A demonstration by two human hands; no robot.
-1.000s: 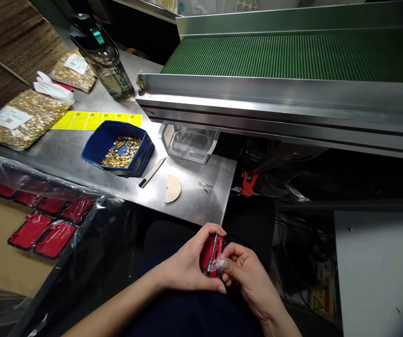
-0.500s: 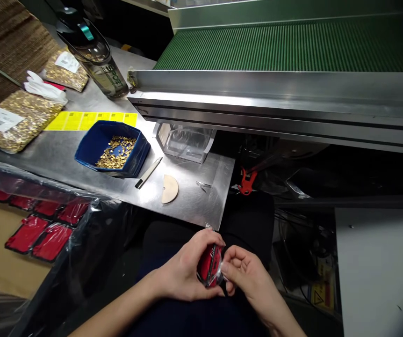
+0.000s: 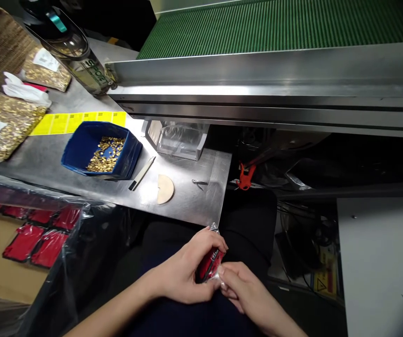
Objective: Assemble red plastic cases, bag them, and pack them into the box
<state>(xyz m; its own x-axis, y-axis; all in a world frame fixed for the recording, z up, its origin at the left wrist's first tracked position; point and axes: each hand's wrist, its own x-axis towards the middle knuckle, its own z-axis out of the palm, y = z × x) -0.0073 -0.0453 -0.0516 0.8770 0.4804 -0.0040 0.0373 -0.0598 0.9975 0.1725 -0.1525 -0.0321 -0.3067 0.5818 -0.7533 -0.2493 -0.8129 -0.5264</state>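
Note:
Over my lap, my left hand (image 3: 190,269) curls round a small red and black item in clear plastic wrap (image 3: 208,266). Crumpled clear film sticks out above the fingertips. My right hand (image 3: 241,285) pinches the wrap at the item's lower right edge between thumb and fingers. Much of the item is hidden by both hands, and I cannot tell its exact kind. Beyond the hands, on the metal table (image 3: 187,206), lie a half-round wooden disc (image 3: 166,189), a white pen-like tool (image 3: 141,173) and a small metal piece (image 3: 199,182).
A blue bin (image 3: 78,150) holds small brass-coloured parts. Behind it are yellow labels (image 3: 59,124), bags of gold-coloured pieces (image 3: 12,121) and a bottle (image 3: 78,61). A green conveyor (image 3: 257,32) runs above; an orange clamp (image 3: 246,177) hangs below. Left stands a plastic-lined box with wrapped red items (image 3: 50,248).
My right hand has moved slightly down and left, with its fingers closer against the wrap. My left thumb has shifted in over the lower edge. The view has tilted a little.

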